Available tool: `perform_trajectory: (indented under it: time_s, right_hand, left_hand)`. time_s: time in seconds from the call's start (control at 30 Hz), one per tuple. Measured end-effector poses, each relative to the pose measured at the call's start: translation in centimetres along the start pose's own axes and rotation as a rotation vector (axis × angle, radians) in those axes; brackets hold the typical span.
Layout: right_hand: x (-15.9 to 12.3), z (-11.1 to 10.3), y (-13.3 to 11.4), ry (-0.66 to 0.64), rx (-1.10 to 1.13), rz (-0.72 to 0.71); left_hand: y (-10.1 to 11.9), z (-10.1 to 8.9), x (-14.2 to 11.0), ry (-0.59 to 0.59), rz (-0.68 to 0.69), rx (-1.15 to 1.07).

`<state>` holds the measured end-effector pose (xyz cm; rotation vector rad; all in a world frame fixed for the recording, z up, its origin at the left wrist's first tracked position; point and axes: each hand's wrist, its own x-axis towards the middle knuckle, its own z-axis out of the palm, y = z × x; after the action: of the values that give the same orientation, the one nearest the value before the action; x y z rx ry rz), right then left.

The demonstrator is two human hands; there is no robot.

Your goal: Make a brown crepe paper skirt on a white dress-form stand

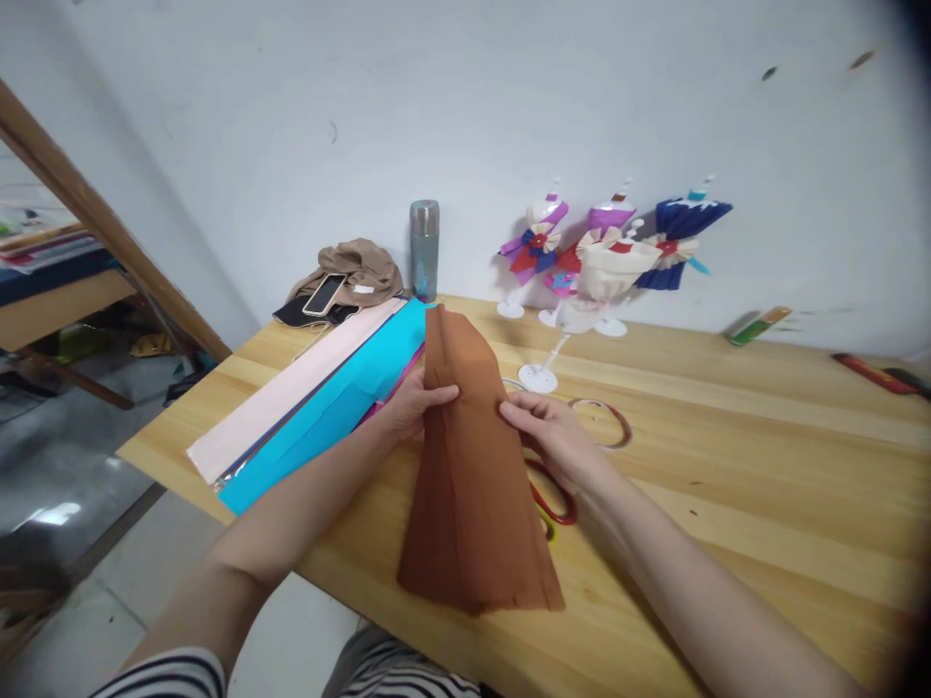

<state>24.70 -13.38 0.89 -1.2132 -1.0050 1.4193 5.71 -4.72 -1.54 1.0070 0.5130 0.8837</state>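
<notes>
A sheet of brown crepe paper [476, 465] spans the space between my hands above the table, folded along its left side and flaring wider toward me. My left hand [418, 402] pinches its left edge, thumb on top and fingers hidden behind. At the right edge, my right hand [549, 427] grips the same paper between thumb and fingers. Partly covered by the paper and my right hand are red-handled scissors [557, 494]. To the left lie sheets of turquoise paper [327, 407] and pale pink paper [291, 393].
Several paper-decorated stands [538, 376] rise along the wall at the back right. A thermos [425, 250], a brown cloth [360, 267] and a phone [325, 295] sit at the back left. Rolls of tape [618, 427], a green tube [760, 326] and a red-and-black tool [873, 373] lie rightward.
</notes>
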Motion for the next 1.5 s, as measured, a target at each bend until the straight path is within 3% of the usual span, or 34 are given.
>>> perform_trajectory:
  time_s: [0.17,0.3,0.53,0.67,0.8,0.97,1.07,1.17,1.5]
  right_hand:
    - [0.4,0.0,0.1,0.185,-0.097,-0.094]
    - [0.4,0.2,0.2,0.269,-0.229,-0.191]
    - [0.3,-0.1,1.1,0.411,-0.766,-0.567]
    - [0.1,-0.1,1.2,0.42,-0.925,-0.747]
    - [0.1,-0.1,0.7,0.351,-0.827,-0.58]
    - [0.1,-0.2,0.3,0.145,-0.409,-0.25]
    - [0.1,-0.1,0.3,0.13,-0.224,-0.122]
    - [0.1,0.0,0.2,0.172,-0.187,-0.106]
    - [0.2,0.1,0.3,0.349,-0.416,-0.277]
  left_hand:
    - [0.0,0.1,-0.1,0.028,0.012,-0.02]
    - [-0.1,0.2,-0.3,0.019,-0.078,-0.063]
    - [-0.7,1.1,-0.7,0.036,-0.119,-0.041]
    - [-0.7,1.4,-0.7,0.073,-0.067,-0.008]
    - [-0.4,1.3,-0.7,0.075,-0.041,0.0]
    - [0.0,0.8,-0.6,0.019,-0.095,-0.007]
    - [0.0,0.6,-0.6,0.009,-0.094,-0.015]
    - [-0.2,0.5,-0.5,0.011,-0.091,-0.022]
    - [-0.5,1.7,-1.0,-0.019,-0.151,-0.039]
